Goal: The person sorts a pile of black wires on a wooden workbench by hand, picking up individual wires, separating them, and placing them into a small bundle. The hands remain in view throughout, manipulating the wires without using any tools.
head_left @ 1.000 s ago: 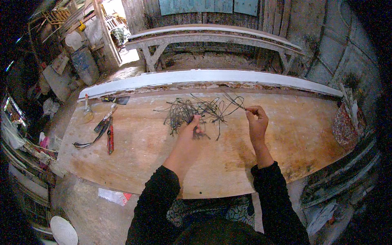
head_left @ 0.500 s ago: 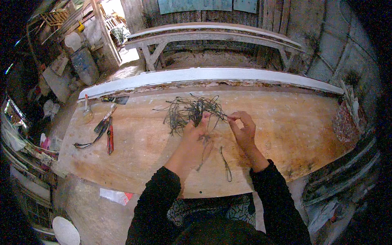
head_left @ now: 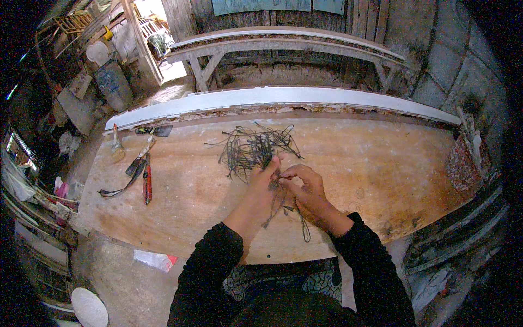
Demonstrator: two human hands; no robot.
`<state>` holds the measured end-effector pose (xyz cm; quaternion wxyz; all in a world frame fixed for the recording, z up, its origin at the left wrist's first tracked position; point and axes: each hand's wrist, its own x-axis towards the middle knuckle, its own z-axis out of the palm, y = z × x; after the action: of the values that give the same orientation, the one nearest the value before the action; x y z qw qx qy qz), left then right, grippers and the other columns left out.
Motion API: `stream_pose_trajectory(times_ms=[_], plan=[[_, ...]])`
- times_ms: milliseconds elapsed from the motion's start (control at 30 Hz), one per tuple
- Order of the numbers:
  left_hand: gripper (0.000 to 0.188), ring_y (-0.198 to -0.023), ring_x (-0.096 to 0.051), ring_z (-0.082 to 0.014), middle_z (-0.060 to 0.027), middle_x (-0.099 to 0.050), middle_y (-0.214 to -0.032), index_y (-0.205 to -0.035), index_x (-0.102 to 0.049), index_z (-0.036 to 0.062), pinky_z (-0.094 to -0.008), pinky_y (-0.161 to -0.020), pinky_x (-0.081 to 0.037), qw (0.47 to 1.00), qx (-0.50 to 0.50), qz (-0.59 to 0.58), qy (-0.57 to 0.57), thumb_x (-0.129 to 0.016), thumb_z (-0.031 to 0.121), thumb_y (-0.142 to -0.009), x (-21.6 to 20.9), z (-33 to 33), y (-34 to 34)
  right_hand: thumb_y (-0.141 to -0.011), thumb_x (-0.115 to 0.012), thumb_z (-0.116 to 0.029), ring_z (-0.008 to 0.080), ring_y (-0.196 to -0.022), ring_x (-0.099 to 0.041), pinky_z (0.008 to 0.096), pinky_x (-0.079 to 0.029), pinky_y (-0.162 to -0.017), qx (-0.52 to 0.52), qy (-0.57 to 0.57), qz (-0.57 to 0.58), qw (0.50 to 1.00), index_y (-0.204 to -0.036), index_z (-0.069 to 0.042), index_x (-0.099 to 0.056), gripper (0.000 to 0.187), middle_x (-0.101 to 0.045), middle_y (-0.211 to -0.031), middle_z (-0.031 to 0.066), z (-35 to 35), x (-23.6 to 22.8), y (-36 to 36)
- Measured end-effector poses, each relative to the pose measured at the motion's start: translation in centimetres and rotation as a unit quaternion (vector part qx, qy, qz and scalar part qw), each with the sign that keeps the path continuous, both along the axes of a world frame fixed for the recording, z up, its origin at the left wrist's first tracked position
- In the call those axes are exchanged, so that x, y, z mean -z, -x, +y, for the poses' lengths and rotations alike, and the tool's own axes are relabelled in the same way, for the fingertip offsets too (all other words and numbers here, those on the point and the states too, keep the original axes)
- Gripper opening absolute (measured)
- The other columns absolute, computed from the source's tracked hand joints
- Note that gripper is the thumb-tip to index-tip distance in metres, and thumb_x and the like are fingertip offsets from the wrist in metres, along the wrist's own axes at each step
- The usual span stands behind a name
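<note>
My left hand (head_left: 263, 178) is closed around a bundle of thin dark cords (head_left: 253, 147), whose knotted and looped ends fan out beyond it over the wooden table. Several cord ends also hang below the fist. Beside it, my right hand (head_left: 306, 188) pinches with thumb and forefinger at the bundle's lower part; a strand seems to be between the fingertips, though the fingers partly hide it. A single looped cord (head_left: 305, 229) lies on the tabletop just below my right hand.
On the table's (head_left: 381, 163) left lie red-handled pliers (head_left: 147, 182), a dark strap (head_left: 114, 192), a brush (head_left: 117, 147) and a dark flat tool (head_left: 158, 131). A long white board (head_left: 283, 97) runs along the far edge. A speckled bag (head_left: 463, 163) stands at the right end.
My right hand has moved left and nearer to me, from the cord ends at the bundle's right side to the part below my left fist. My left hand stays nearly in place.
</note>
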<state>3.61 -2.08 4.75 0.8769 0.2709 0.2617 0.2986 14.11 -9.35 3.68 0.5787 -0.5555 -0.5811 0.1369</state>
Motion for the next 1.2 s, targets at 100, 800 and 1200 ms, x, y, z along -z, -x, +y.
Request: stream_pose_trajectory(times_ms=[100, 800, 1200], plan=[[0.023, -0.061, -0.05, -0.0135, 0.0003, -0.05, -0.07, -0.087, -0.054, 0.0118, -0.0296, -0.053, -0.046, 0.999, -0.032, 0.0, 0.034, -0.057, 0.033, -0.08, 0.4, 0.7, 0.1, -0.069, -0.064, -0.004, 0.0147, -0.079, -0.053, 0.0257, -0.041, -0.069, -0.004, 0.034, 0.003, 0.999, -0.08, 0.0, -0.058, 0.013, -0.057, -0.079, 0.0067, -0.1, -0.3, 0.1], [0.023, -0.063, -0.047, -0.0101, 0.0022, -0.049, -0.072, -0.101, -0.052, 0.0055, -0.0219, -0.056, -0.042, 0.967, -0.222, -0.08, -0.098, -0.054, 0.019, -0.083, 1.9, 6.4, 1.3, -0.07, -0.066, -0.004, 0.0078, -0.06, -0.053, 0.0208, -0.041, -0.054, -0.219, 0.261, 0.129, 0.931, -0.068, -0.003, -0.055, 0.012, -0.057, -0.064, 0.0015, 0.1, -0.4, -4.4], [0.028, -0.076, -0.052, -0.0131, -0.0027, -0.05, -0.079, -0.107, -0.046, 0.0029, -0.0277, -0.069, -0.045, 0.931, -0.087, 0.06, -0.348, -0.052, 0.019, -0.084, 3.7, 2.4, -0.2, -0.073, -0.064, -0.007, 0.0084, -0.068, -0.052, 0.0223, -0.042, -0.065, -0.105, 0.134, 0.256, 0.952, -0.072, -0.004, -0.056, 0.009, -0.057, -0.072, 0.0009, 0.8, 0.1, -2.4]])
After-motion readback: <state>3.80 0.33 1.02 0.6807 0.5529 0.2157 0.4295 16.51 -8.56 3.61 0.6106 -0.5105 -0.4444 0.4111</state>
